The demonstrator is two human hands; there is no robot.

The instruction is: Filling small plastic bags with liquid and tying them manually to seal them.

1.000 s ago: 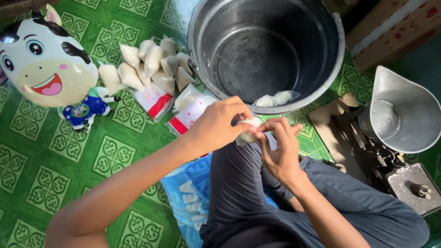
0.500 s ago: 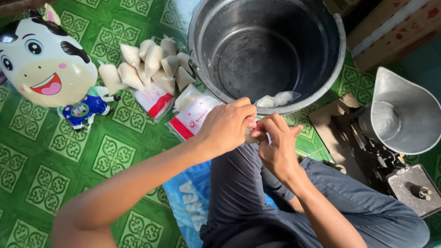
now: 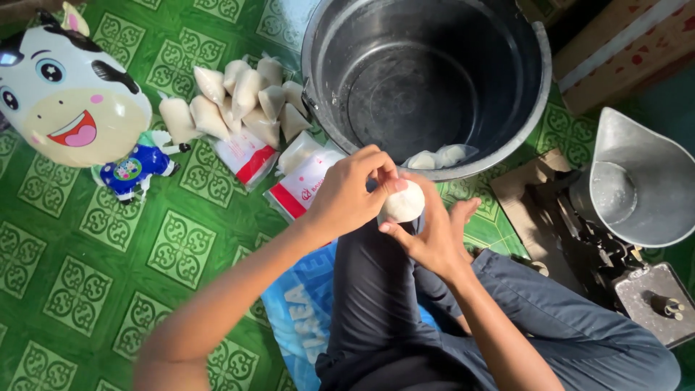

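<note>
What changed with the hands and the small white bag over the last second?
The small white bag, earlier mostly hidden between the fingers, now shows as a rounded pouch. The left hand has shifted to pinch its top, and the right hand cups it from below. Both hands stayed over the lap, by the bucket. The pile of filled bags and the cow balloon did not move.

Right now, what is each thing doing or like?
small white bag: held up between both hands.
left hand: gripping the bag's top.
right hand: cupped under the bag.
black bucket: upright, two filled bags inside.
pile of white bags: lying on the floor.
cow balloon: inflated.
</note>
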